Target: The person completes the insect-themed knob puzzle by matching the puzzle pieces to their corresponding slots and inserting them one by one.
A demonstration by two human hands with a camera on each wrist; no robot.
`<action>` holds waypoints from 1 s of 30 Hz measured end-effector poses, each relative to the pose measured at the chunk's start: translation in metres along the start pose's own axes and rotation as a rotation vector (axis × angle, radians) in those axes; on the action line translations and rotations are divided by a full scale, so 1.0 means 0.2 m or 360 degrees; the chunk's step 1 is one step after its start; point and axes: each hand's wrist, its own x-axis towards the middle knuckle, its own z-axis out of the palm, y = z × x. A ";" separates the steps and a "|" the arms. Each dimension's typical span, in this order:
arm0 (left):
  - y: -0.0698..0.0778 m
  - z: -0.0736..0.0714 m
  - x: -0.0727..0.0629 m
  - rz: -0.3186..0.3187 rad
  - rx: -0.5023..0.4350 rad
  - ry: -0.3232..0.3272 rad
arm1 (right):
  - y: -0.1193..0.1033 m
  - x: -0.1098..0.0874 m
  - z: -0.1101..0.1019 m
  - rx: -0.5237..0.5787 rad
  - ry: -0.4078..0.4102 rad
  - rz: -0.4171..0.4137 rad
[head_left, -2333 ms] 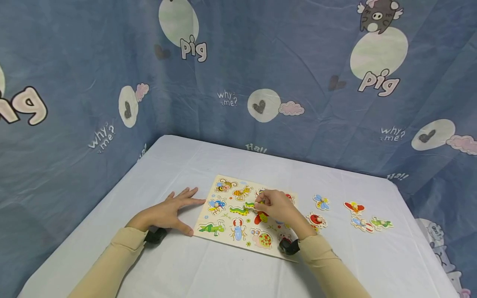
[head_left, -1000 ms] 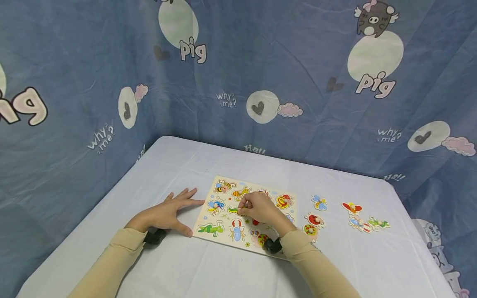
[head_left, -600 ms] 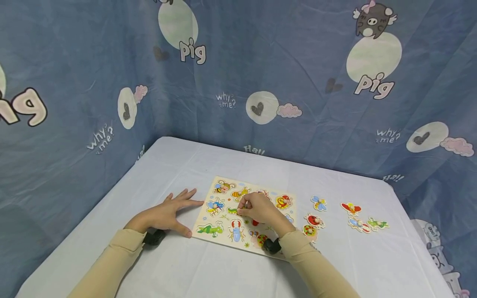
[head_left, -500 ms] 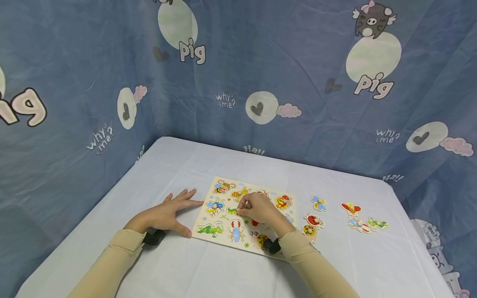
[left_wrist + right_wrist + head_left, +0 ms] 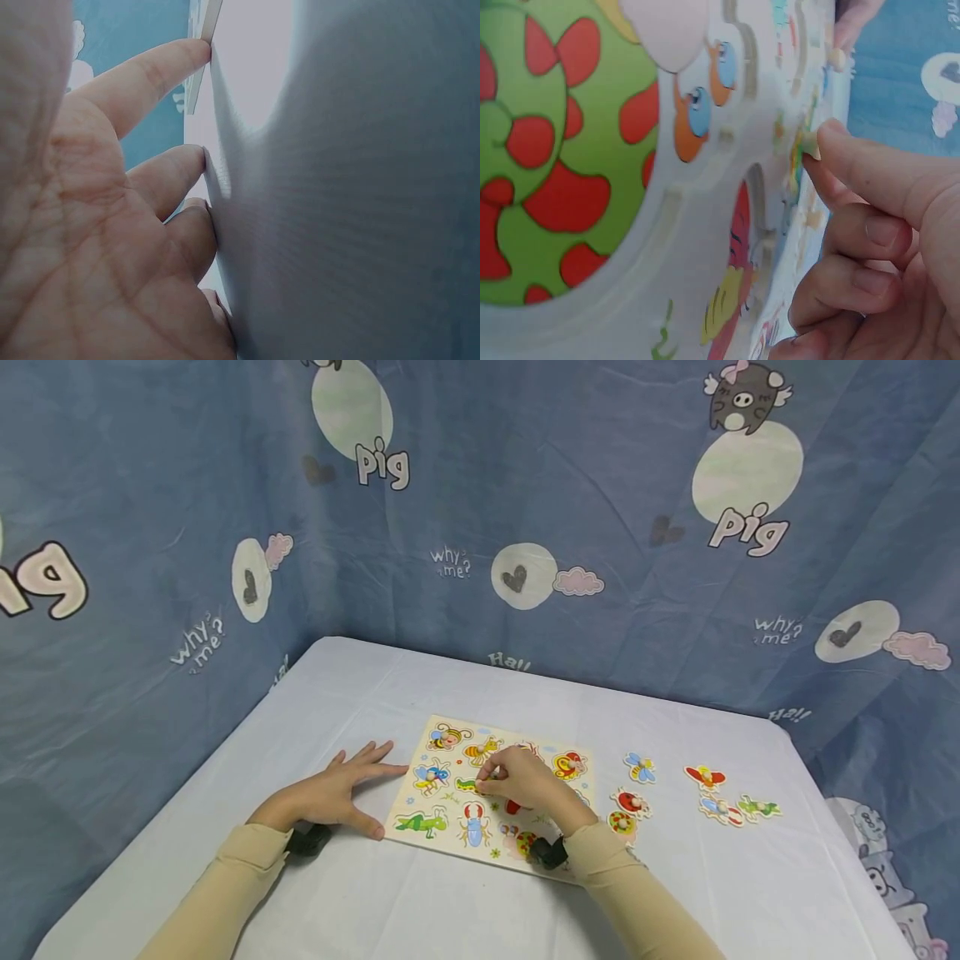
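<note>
My right hand (image 5: 521,779) is over the middle of a wooden peg puzzle board (image 5: 452,846) printed with insects. Its thumb and index finger pinch the small wooden knob (image 5: 811,145) of a green caterpillar puzzle piece (image 5: 464,785). The piece lies at the caterpillar's place on the board, its right part hidden behind the fingers. Flat on the white table, my left hand (image 5: 330,792) spreads its fingers, with index fingertip and thumb tip at the board's left edge. In the left wrist view the index finger (image 5: 150,79) meets that edge.
Right of the board lie loose pieces: a blue-winged bee (image 5: 640,767), a ladybug (image 5: 631,802), a green-and-red round piece (image 5: 622,823), a red-winged insect (image 5: 705,777), a blue beetle (image 5: 721,810) and a grasshopper (image 5: 759,808). A printed blue curtain (image 5: 450,627) surrounds the table.
My right hand has moved left and slightly down with the caterpillar piece, from above the board's middle to the caterpillar's place, and has stayed there since. The left hand has kept still.
</note>
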 end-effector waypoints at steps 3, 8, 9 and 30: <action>0.00 0.00 0.00 0.0008 -0.0011 0.0001 | 0.00 -0.01 -0.02 -0.0013 -0.0031 -0.0011; 0.00 0.00 0.00 0.0017 -0.0024 0.0004 | 0.01 -0.03 -0.06 -0.0062 -0.0036 -0.0016; 0.00 0.00 0.00 0.0012 -0.0025 0.0002 | 0.01 -0.03 -0.08 -0.0070 -0.0033 -0.0008; 0.02 0.00 0.00 0.0014 -0.0026 0.0008 | 0.30 -0.19 -0.44 -0.0087 0.0246 0.0198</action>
